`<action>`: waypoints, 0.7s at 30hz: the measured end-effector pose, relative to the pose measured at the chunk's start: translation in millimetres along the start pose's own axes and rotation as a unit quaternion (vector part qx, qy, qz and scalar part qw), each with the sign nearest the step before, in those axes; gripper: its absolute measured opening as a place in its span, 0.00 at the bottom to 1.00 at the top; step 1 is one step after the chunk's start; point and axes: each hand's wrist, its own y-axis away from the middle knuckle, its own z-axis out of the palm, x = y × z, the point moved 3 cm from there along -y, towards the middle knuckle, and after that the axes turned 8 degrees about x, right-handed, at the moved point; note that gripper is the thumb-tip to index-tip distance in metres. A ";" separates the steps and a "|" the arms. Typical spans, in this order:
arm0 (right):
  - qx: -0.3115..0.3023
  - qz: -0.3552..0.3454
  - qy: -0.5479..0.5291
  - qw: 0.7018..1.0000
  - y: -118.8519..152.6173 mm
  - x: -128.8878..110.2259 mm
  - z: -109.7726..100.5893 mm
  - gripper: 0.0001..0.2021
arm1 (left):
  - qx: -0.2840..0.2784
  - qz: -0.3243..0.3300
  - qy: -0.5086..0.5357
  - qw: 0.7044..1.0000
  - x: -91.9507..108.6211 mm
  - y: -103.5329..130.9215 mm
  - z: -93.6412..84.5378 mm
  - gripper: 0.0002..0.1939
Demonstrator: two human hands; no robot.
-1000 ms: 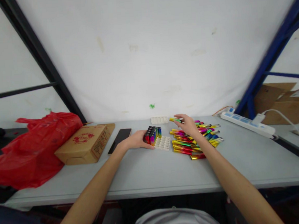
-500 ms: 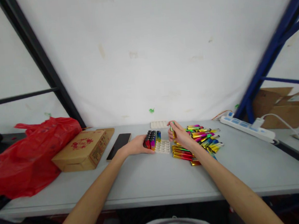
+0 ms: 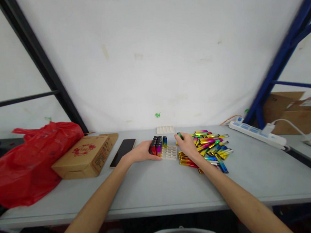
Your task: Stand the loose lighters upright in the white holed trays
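Observation:
My left hand (image 3: 143,151) curves around the left side of a block of upright lighters (image 3: 157,146) with black tops, thumb in front and fingers behind. These stand in the left part of a white tray with round sockets (image 3: 170,152); a blue-and-gold lighter (image 3: 165,141) stands at its back. Just right of the tray, my right hand (image 3: 186,144) is closed around a lighter with a green end (image 3: 180,136), tilted in the fingers; most of it is hidden. Beneath and beyond that wrist lies a loose pile of shiny multicoloured lighters (image 3: 211,146).
A second white socket tray (image 3: 165,130) lies against the wall. On the left are a dark phone (image 3: 124,152), a cardboard box (image 3: 84,156) and a red plastic bag (image 3: 32,165). A white power strip (image 3: 257,133) with a plugged-in charger (image 3: 268,128) runs along the right.
My right hand has turned and dropped slightly, tipping the lighter from near upright to slanted. My left hand stays at the block of lighters.

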 end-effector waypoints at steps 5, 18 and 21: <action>-0.024 -0.037 -0.024 0.999 0.8 -1.9 -2.2 0.21 | 0.004 0.002 0.005 1.000 0.2 -0.2 1.3 0.36; -0.137 -0.168 0.075 0.973 9.5 -12.9 5.8 0.22 | -0.004 0.002 0.006 1.000 -4.1 -1.2 3.1 0.38; -0.134 -0.166 0.087 0.973 9.0 -9.6 8.8 0.20 | -0.005 0.006 0.000 1.000 -1.0 -0.9 1.9 0.37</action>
